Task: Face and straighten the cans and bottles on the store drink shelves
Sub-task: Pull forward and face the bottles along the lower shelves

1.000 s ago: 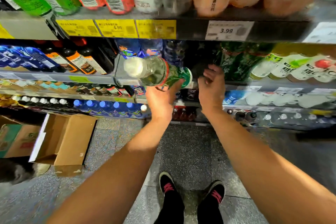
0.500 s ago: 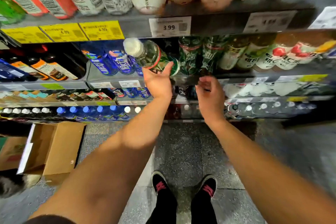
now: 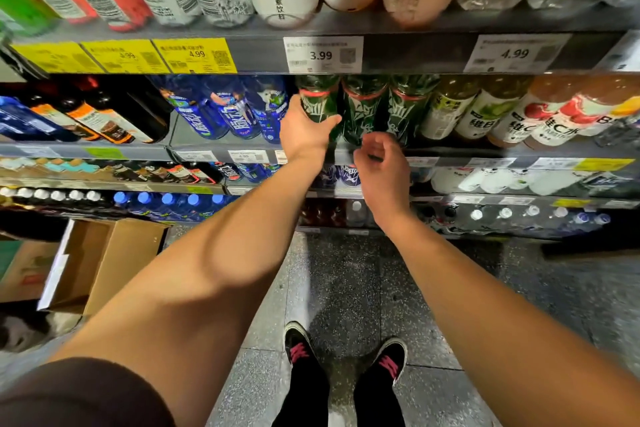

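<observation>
While the left hand (image 3: 304, 130) is wrapped around the lower part of a green bottle (image 3: 317, 102), that bottle stands upright on the second shelf (image 3: 194, 144), first in a row of three matching green ones, touching the next green bottle (image 3: 363, 107) on its right. Thumb sits across the front of the label, fingers go round the far side so you can't really see them. The right hand (image 3: 381, 166) hangs just in front of the shelf edge below the other green bottles, fingers loosely curled, nothing in it and not touching anything as far as I can tell. Left of the green row there are blue bottles (image 3: 225, 111), and to the right some pale yellow-green drinks (image 3: 460, 111). The price tag (image 3: 322, 55) above reads 3.99. Down on the floor (image 3: 346, 288) there's an open cardboard box (image 3: 104, 263) off to the left, and black shoes (image 3: 346, 354) with pink laces.
</observation>
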`<state>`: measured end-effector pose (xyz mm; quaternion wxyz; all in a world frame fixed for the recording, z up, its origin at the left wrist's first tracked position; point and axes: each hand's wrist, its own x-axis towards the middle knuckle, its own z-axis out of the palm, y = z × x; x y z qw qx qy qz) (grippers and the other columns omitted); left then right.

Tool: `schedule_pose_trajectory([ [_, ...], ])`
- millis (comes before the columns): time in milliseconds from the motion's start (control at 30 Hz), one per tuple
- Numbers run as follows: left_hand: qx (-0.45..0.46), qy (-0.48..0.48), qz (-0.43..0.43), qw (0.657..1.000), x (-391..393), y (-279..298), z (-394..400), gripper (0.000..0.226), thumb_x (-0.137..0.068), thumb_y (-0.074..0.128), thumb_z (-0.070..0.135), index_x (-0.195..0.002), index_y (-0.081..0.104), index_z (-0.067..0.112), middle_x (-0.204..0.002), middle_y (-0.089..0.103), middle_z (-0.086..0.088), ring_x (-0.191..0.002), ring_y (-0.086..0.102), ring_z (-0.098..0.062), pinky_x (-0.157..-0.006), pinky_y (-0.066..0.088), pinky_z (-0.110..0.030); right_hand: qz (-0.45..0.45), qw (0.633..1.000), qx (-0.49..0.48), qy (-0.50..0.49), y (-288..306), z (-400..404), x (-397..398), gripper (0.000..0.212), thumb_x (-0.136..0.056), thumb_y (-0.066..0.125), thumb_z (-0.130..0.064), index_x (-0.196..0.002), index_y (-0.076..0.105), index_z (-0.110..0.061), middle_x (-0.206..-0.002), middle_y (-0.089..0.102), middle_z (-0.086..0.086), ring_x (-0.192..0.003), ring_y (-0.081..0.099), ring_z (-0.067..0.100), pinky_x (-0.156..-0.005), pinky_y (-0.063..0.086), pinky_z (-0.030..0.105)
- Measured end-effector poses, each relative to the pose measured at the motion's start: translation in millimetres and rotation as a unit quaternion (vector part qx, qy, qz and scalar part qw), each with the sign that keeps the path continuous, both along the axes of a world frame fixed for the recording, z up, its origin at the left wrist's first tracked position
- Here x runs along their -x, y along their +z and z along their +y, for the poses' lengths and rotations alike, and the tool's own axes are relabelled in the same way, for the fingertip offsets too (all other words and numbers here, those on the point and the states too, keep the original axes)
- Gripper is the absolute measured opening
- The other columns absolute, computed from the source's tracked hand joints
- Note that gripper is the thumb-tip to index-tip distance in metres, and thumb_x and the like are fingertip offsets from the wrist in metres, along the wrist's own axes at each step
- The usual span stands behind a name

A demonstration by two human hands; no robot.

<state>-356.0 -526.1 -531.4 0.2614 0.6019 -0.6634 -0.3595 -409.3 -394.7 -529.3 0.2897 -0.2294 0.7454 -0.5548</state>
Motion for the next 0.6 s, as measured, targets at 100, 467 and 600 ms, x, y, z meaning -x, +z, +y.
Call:
schedule_pose_trajectory([
  [100,-0.012,-0.021,0.022,0.999,-9.7,-1.1,-0.1,0.062,-0.07,0.089,0.028,-0.123,0.06,0.011,-0.112,0.072,-0.003,-0.104,0.066,-0.021,-0.086,0.049,-0.027,0.008,1.0,-0.001,0.015,2.3,-3.7,-7.3,0.016,-0.093,0.063,-0.016,-0.108,0.059,-0.022,-0.098,0.061,-0.017,-0.091,0.058,-0.004,-0.077,0.044,0.009],
  [467,0.041,0.118,0.187,0.974,-142.0,-3.0,-16.6,0.017,-0.083,0.073,0.012,-0.095,0.062,0.015,-0.074,0.06,-0.004,-0.066,0.056,-0.004,-0.067,0.046,-0.014,0.055,0.994,-0.026,0.092,13.0,-61.5,-62.9,0.052,-0.087,0.071,-0.027,-0.132,0.052,-0.01,-0.127,0.062,0.004,-0.117,0.059,0.019,-0.104,0.047,0.039],
  [600,0.055,0.145,0.154,0.976,-179.6,-9.8,-62.2,0.056,-0.075,0.086,0.022,-0.12,0.055,0.007,-0.098,0.059,-0.005,-0.078,0.054,-0.001,-0.075,0.045,-0.015,0.099,0.988,-0.078,0.092,9.4,-94.9,-84.8,0.073,-0.09,0.071,-0.029,-0.148,0.035,-0.006,-0.142,0.052,0.013,-0.127,0.051,0.026,-0.099,0.039,0.026],
])
